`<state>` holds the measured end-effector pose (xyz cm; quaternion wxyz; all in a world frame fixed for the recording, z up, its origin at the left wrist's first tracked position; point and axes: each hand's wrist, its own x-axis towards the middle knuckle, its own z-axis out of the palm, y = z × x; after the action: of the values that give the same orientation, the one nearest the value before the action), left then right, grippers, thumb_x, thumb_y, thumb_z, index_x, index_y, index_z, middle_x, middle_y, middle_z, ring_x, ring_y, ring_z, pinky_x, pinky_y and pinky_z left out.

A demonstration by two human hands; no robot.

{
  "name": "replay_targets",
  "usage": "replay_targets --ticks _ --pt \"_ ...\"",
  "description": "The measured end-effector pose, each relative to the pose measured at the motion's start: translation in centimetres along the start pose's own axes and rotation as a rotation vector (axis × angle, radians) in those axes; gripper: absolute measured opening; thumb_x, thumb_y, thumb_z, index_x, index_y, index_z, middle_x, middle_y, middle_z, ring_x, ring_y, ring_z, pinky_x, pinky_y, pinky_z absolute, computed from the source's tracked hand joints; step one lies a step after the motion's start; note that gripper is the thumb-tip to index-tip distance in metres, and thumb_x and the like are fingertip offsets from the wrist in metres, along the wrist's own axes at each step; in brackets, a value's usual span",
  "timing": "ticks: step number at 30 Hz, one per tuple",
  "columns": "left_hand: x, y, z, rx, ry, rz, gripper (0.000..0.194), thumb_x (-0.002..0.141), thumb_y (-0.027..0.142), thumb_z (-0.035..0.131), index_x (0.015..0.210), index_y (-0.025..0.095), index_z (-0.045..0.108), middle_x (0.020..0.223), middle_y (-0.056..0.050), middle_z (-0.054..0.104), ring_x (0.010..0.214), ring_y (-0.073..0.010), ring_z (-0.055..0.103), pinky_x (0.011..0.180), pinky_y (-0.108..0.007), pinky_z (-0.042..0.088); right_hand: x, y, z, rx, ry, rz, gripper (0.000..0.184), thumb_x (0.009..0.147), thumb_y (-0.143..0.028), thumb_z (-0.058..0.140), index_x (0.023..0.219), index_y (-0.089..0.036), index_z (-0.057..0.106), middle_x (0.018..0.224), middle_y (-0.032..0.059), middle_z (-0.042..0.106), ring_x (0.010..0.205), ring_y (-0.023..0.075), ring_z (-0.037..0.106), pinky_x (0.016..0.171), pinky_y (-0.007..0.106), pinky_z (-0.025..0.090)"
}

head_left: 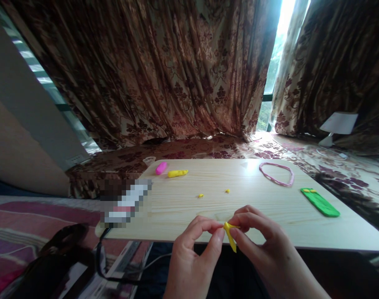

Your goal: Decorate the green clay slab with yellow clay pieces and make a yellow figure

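Note:
My left hand [194, 253] and my right hand [264, 245] meet at the near edge of a light wooden table [239, 207]. Both pinch a small strip of yellow clay [230, 235] between thumb and fingertips. Farther back on the table lie a pink clay lump [161, 167], a yellow clay roll [177, 173] and two tiny yellow crumbs [201, 195] [227, 191]. To the right are a thin pink clay ring [277, 173] and a flat green clay slab [320, 202] with a yellow bit on its far end.
Patterned brown curtains [164, 74] hang behind the table, with a bright window gap [278, 54] at the right. A white lamp [335, 126] stands on the patterned ledge at far right. A dark bag [52, 265] and papers [114, 270] lie at lower left.

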<state>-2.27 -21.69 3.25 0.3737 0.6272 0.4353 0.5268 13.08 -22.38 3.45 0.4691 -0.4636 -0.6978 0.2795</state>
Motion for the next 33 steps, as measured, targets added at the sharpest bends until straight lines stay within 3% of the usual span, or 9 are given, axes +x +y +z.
replay_targets --ticks 18,24,33 --pt "-0.07 -0.46 0.23 0.042 0.024 0.087 0.007 0.077 0.017 0.061 0.077 0.02 0.067 0.078 0.001 0.066 0.076 -0.0139 0.061 0.072 -0.02 0.044 0.27 0.36 0.16 0.024 0.023 0.006 0.01 0.086 -0.021 0.054 0.079 -0.022 0.061 0.076 -0.0013 0.059 0.071 0.0123 0.054 0.066 0.025 0.042" --pt "-0.23 -0.54 -0.1 -0.01 0.084 -0.062 0.014 0.08 0.029 0.059 0.088 0.021 0.067 0.094 -0.002 0.069 0.088 -0.0189 0.063 0.083 -0.027 0.044 0.36 0.39 -0.03 0.021 0.021 0.044 0.012 0.086 -0.022 0.054 0.078 -0.02 0.063 0.075 0.0 0.06 0.071 0.0129 0.055 0.065 0.025 0.043" --pt "0.07 -0.83 0.36 -0.019 0.022 -0.097 0.007 0.075 0.027 0.066 0.078 0.023 0.07 0.08 0.001 0.071 0.08 -0.0167 0.065 0.078 -0.022 0.046 0.4 0.4 0.03 0.062 -0.029 0.049 0.015 0.086 -0.027 0.054 0.083 -0.019 0.066 0.077 0.0017 0.061 0.073 0.0138 0.058 0.066 0.024 0.045"
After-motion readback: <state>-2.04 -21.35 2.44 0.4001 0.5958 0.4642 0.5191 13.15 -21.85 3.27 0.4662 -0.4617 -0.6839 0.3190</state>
